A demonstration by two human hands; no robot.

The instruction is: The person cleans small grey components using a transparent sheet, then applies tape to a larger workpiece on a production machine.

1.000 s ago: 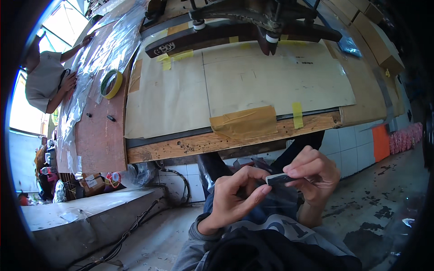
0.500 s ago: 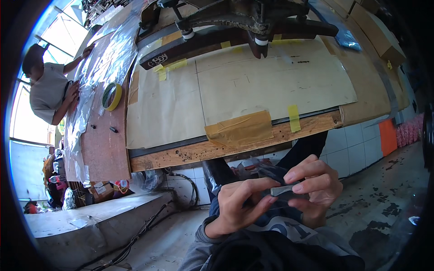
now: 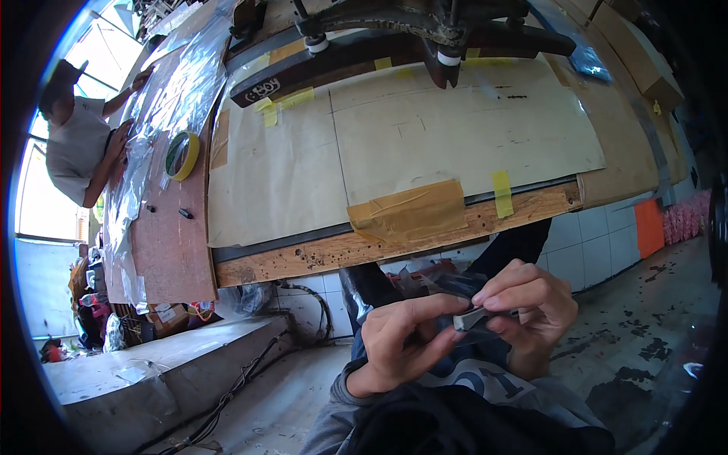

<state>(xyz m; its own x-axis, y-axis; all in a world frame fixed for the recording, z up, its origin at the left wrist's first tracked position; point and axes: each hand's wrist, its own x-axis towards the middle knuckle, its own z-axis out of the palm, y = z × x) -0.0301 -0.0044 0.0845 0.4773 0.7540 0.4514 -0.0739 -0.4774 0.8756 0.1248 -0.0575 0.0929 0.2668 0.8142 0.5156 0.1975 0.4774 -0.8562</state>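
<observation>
A small grey block [image 3: 469,319], roughly rectangular, is held in front of my lap, below the table's front edge. My left hand [image 3: 402,334] pinches its near left end between thumb and forefinger. On the other end, my right hand [image 3: 535,311] closes with thumb and fingertips, hiding part of the block. What the block is made of cannot be made out. Beyond my hands lies the worktable, covered with a pale sheet [image 3: 455,136] marked with lines and taped down along its wooden front edge [image 3: 303,262].
A heavy dark metal press frame [image 3: 394,45] spans the table's far side. On the brown board [image 3: 171,258] at left lie a yellow tape roll [image 3: 182,155] and small black pieces. Another person [image 3: 80,144] leans over clear plastic film [image 3: 171,91]. Cables [image 3: 250,379] run beside a low ledge.
The grey block has turned so that its end face shows more. My right fingers have shifted along it toward the left hand. The view has moved slightly.
</observation>
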